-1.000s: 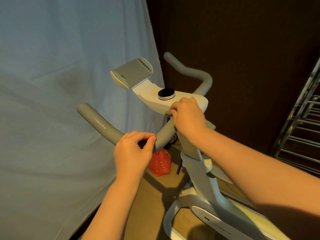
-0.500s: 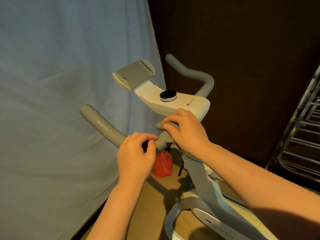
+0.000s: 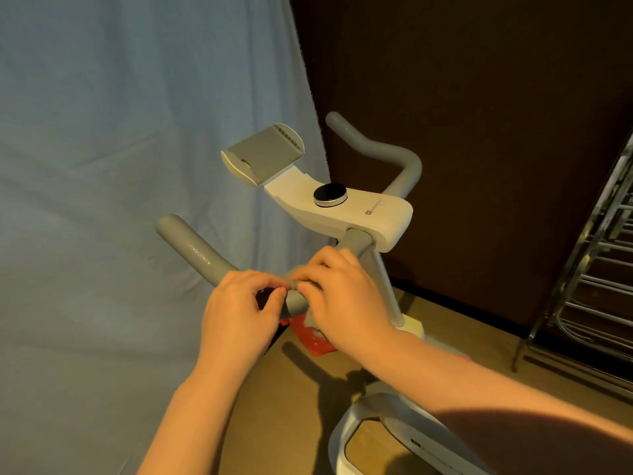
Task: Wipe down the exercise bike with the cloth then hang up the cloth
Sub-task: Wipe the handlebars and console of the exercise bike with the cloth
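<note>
Both hands together on the near handlebar (image 3: pixel 205 255) of the exercise bike (image 3: pixel 346 210), at the lower bend of the grey tube. Left hand (image 3: pixel 239 317) with fingers curled in, thumb and forefinger pinching a small grey corner of the cloth (image 3: pixel 294 285). Right hand (image 3: pixel 342 299) laid over the tube just beside it, fingers bent down around the cloth and pressing it on the bar; fingertips of the two hands almost touching. Cloth mostly hidden under the right palm, only a crumpled, soft grey edge visible, close in colour to the grip. Handlebar round and thick, matt, like foam or rubber, slightly shiny on the upper part. Second handlebar (image 3: pixel 387 152) curving up behind, same grey. Console (image 3: pixel 383 217) smooth white plastic with rounded corners, a flat black round knob (image 3: pixel 330 193) with metal ring on top, and a ribbed grey tablet holder (image 3: pixel 263 156) tilted in front. Pale blue wrinkled fabric sheet (image 3: pixel 102 166) on the left, dark brown wall behind. Red patterned object (image 3: pixel 315 341) on the brown floor below the hands. Thin metal rack (image 3: pixel 596 255) at the right edge.
</note>
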{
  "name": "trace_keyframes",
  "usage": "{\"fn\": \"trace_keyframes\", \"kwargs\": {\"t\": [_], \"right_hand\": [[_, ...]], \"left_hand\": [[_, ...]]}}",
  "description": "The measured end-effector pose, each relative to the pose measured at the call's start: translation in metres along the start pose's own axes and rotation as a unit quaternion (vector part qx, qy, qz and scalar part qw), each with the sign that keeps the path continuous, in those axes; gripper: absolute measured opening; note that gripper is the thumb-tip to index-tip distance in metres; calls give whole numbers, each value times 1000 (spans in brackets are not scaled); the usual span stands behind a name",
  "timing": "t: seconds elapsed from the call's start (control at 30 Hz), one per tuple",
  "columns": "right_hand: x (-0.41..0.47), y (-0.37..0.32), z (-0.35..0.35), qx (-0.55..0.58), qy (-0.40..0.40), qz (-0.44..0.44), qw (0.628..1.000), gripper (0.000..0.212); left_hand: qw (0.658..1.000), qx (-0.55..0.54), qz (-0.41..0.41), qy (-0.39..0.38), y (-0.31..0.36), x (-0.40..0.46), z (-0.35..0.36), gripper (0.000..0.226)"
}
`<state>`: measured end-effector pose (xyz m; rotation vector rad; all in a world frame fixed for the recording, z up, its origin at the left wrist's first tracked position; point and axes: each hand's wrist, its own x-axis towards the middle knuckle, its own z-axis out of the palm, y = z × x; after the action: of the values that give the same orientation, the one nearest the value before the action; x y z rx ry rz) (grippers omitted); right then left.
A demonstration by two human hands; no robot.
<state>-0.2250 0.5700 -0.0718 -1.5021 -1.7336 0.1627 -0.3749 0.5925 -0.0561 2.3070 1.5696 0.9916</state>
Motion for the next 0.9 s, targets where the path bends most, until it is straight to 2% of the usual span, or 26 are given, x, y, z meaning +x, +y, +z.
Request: {"fn": "trace_keyframes", "kwargs": {"t": [0.1,0.17,0.23,0.3,0.37,0.5,0.63,0.8,0.9], "right_hand": [[14,14,-5,-10,-18,12,1000,22],[15,16,-1,-26,16,37,999,23],[3,7,5,-12,43,24,999,22],[-1,11,0,11,4,-20,1000,20],[16,34,-12,0,-31,-25,999,19],[23,45,-11,40,80,86,992,18],[5,38,-2,82,79,46,992,18],[12,35,6,129,186,159,961,18],[1,32,11,133,182,136,965,17]], "left_hand": [[999,-22,-17,30,1,-5,10,12],[998,-31,-35,51,3,-9,14,14],[995,-46,-50,70,5,-11,18,14],[993,-66,-58,85,4,-13,20,16],[990,-84,-63,98,4,-14,21,19],[984,-96,-88,126,10,-17,26,21],[980,-101,-100,142,16,-18,29,22],[985,-79,-90,127,14,-20,28,19],[987,-81,-76,116,11,-20,27,19]]}}
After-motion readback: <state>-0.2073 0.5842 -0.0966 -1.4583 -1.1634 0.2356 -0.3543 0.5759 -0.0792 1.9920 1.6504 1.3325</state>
